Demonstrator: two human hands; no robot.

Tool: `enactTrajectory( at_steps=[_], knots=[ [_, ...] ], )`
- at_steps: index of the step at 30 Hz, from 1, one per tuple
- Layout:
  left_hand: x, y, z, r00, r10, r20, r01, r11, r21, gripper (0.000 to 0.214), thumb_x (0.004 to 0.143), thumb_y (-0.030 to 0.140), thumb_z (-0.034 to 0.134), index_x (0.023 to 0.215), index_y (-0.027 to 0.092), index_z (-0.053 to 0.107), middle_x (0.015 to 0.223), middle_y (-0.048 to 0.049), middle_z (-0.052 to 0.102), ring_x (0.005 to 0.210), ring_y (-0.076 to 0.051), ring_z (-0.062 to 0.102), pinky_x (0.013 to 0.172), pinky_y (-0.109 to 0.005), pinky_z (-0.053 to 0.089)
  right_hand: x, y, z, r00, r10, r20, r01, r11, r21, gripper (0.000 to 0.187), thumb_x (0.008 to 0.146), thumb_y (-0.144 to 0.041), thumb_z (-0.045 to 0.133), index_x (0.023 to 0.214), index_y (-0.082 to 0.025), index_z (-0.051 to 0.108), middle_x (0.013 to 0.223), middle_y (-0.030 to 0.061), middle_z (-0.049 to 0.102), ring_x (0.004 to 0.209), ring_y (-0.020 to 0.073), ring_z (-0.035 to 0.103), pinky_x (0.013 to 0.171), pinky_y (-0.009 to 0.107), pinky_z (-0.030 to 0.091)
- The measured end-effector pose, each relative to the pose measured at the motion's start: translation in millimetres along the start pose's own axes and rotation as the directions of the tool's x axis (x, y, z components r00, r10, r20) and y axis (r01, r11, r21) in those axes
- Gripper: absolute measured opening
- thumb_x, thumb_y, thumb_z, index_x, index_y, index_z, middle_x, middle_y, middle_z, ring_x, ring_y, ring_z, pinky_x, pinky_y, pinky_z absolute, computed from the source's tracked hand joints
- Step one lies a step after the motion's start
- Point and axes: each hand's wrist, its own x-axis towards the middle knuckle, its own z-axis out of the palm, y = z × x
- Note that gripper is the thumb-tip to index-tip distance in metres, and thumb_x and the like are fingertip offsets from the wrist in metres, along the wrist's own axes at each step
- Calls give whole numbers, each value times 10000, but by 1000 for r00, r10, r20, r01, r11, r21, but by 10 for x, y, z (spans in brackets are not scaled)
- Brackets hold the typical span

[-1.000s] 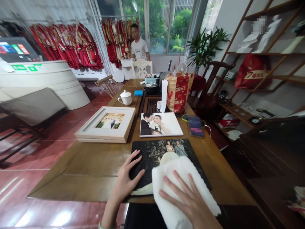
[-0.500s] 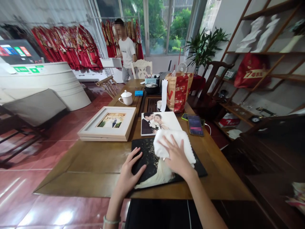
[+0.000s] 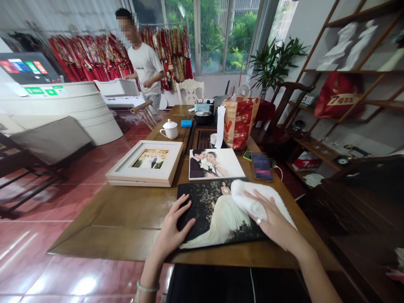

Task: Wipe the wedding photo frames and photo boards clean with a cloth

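Note:
A dark photo panel (image 3: 202, 210) lies flat near the table's front edge, printed with a figure in a long pale gown. My left hand (image 3: 173, 223) rests on its left edge, fingers spread. On the panel's right side, my right hand (image 3: 268, 219) holds a folded white cloth (image 3: 277, 195) pressed down under the fingers. The cloth covers the panel's upper right corner and hangs past its right edge. Just beyond the panel, a light photo print (image 3: 232, 162) of a couple lies on the table.
Stacked pale picture frames (image 3: 145, 162) lie at the left. A phone (image 3: 262, 167) with a cable is at the right. Behind stand a lidded white cup (image 3: 170, 129), a blue box (image 3: 186, 123) and a red-brown paper bag (image 3: 241, 122). A person (image 3: 145, 63) stands beyond the table.
My right hand has slid right with the white cloth, uncovering the gowned figure on the panel. My left hand keeps its place. The person in the background has moved left and nearer.

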Motion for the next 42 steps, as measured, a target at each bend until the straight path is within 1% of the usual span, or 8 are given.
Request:
enactTrajectory(
  at_steps=[7, 13, 19, 25, 29, 36, 39, 42],
  knots=[
    [96, -53, -58, 999, 32, 42, -31, 999, -11, 398, 848, 302, 577, 1234, 202, 572, 1420, -115, 460, 1354, -278, 370, 1099, -504, 336, 708, -168, 108, 999, 39, -17, -41, 987, -157, 637, 761, -153, 454, 1387, -266, 422, 1496, 7, 333, 1414, 309, 110, 1081, 665, 2],
    [82, -81, -42, 999, 33, 23, -32, 999, -9, 405, 852, 292, 575, 1249, 216, 557, 1422, -107, 459, 1348, -272, 380, 1100, -511, 334, 202, -447, 258, 992, -120, 42, 125, 982, -142, 909, 549, -39, 404, 1403, -347, 373, 1512, -75, 275, 1425, 243, 73, 1109, 616, -12],
    [76, -97, -56, 998, 37, 52, -36, 999, -28, 397, 855, 286, 575, 1248, 233, 564, 1432, -93, 449, 1356, -267, 368, 1106, -503, 328, -174, -388, 135, 984, -120, 133, 127, 991, -43, 887, 617, -16, 364, 1418, -393, 313, 1503, -118, 279, 1423, 207, 98, 1131, 586, -2],
    [90, -86, -50, 997, 52, 51, -50, 998, -36, 385, 846, 293, 586, 1225, 224, 586, 1418, -108, 464, 1351, -282, 373, 1097, -527, 327, 496, -223, 78, 997, 75, 5, -73, 985, -156, 748, 691, -78, 415, 1395, -331, 398, 1508, -64, 292, 1415, 342, 32, 1052, 704, -23],
    [97, -70, -52, 998, 48, 46, -47, 998, -41, 383, 843, 297, 591, 1219, 221, 591, 1410, -111, 473, 1348, -281, 378, 1093, -528, 332, 813, -383, 194, 1000, -13, 15, 16, 981, -195, 732, 682, -105, 449, 1397, -259, 411, 1502, -10, 319, 1410, 341, 80, 1059, 691, -18],
    [95, -73, -46, 998, 29, 49, -27, 999, -37, 366, 852, 300, 584, 1207, 215, 596, 1413, -108, 469, 1352, -269, 373, 1096, -514, 335, 107, -754, 302, 933, -314, 175, 325, 945, -43, 928, 512, -43, 417, 1408, -283, 380, 1516, -50, 281, 1425, 258, 53, 1107, 607, -62],
    [93, -82, -38, 998, 29, 48, -27, 999, -39, 371, 853, 296, 584, 1215, 217, 590, 1415, -103, 466, 1356, -264, 365, 1102, -508, 329, -171, -662, 188, 923, -325, 208, 318, 946, 67, 896, 560, -23, 403, 1401, -330, 375, 1497, -80, 318, 1420, 200, 116, 1147, 543, 12],
    [90, -83, -38, 998, 26, 52, -23, 999, -40, 376, 851, 295, 587, 1220, 227, 586, 1416, -93, 465, 1359, -263, 360, 1107, -510, 321, -179, -414, 61, 962, -217, 167, 208, 976, 66, 802, 664, -26, 388, 1403, -336, 371, 1486, -62, 346, 1406, 178, 184, 1159, 500, 83]
  ],
)
